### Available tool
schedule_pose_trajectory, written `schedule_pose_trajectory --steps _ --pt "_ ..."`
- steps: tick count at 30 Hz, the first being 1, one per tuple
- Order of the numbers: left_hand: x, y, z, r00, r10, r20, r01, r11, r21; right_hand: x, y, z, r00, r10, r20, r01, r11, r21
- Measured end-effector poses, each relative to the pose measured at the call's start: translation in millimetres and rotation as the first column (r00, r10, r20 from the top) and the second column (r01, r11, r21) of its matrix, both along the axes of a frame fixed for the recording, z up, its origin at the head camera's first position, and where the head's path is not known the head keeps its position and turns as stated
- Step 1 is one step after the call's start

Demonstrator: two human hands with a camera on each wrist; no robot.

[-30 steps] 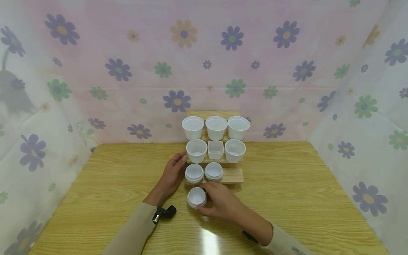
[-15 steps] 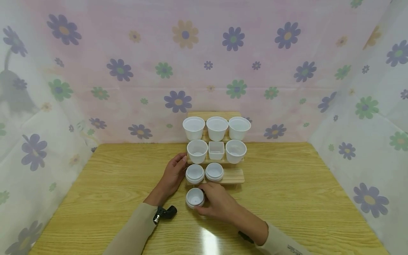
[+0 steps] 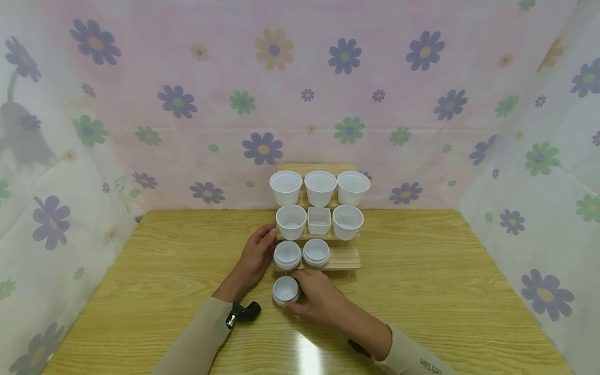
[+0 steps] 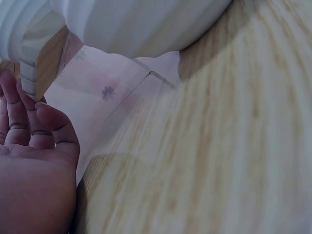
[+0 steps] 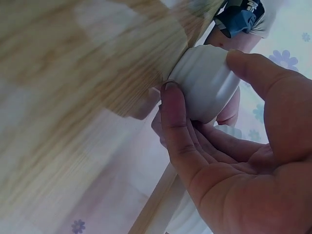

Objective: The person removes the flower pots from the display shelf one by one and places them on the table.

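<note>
A small white ribbed pot (image 3: 285,290) stands on the table in front of the lowest shelf of a tiered wooden stand (image 3: 346,258). My right hand (image 3: 321,298) grips it, thumb and fingers on opposite sides; the right wrist view shows the pot (image 5: 204,83) between them, its base at the tabletop. At the stand's left side, my left hand (image 3: 255,256) holds a shelf end (image 4: 43,68) between thumb and fingers. Two matching ribbed pots (image 3: 287,253) sit on the lowest shelf, left and middle, with bare wood at its right.
On the middle shelf, a square clear-walled cup (image 3: 319,221) stands between two round white cups (image 3: 348,222). Three larger white cups (image 3: 321,188) fill the top shelf. Wood-grain table (image 3: 422,291) surrounds the stand; flowered cloth (image 3: 211,166) hangs behind and at both sides.
The small pot has slid slightly left along the table with my right hand still gripping it. My left hand stays at the stand's side.
</note>
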State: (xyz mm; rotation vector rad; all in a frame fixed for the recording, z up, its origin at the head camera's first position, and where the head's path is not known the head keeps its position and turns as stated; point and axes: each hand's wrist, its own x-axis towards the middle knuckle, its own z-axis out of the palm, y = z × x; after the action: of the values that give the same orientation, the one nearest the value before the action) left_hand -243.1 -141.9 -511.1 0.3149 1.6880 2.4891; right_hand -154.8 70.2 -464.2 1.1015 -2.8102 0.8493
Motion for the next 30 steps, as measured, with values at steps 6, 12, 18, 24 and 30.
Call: schedule_pose_trajectory --steps 6,12,18,24,30 --pt "-0.7 0.5 -0.3 1.0 0.005 0.004 -0.005 1.0 0.01 -0.4 0 -1.7 0.999 0.014 -0.03 -0.015 1.0 -0.005" --pt "-1.4 0.3 -1.4 1.0 0.003 0.001 -0.003 1.0 0.012 -0.4 0 -1.9 0.999 0.015 -0.035 -0.015 1.0 0.0" --pt "-2.0 1.4 0.2 1.0 0.007 0.005 -0.007 1.0 0.008 -0.1 1 2.7 1.0 0.009 -0.009 -0.009 1.0 -0.004" --pt "-0.2 1.4 3.9 1.0 0.004 0.01 -0.004 1.0 0.005 2.9 4 10.6 1.0 0.0 -0.022 0.0 1.0 0.004" --pt "0.0 0.7 2.8 1.0 -0.001 0.02 0.001 1.0 -0.01 6.7 9 18.6 1.0 0.002 -0.027 -0.003 0.999 -0.047"
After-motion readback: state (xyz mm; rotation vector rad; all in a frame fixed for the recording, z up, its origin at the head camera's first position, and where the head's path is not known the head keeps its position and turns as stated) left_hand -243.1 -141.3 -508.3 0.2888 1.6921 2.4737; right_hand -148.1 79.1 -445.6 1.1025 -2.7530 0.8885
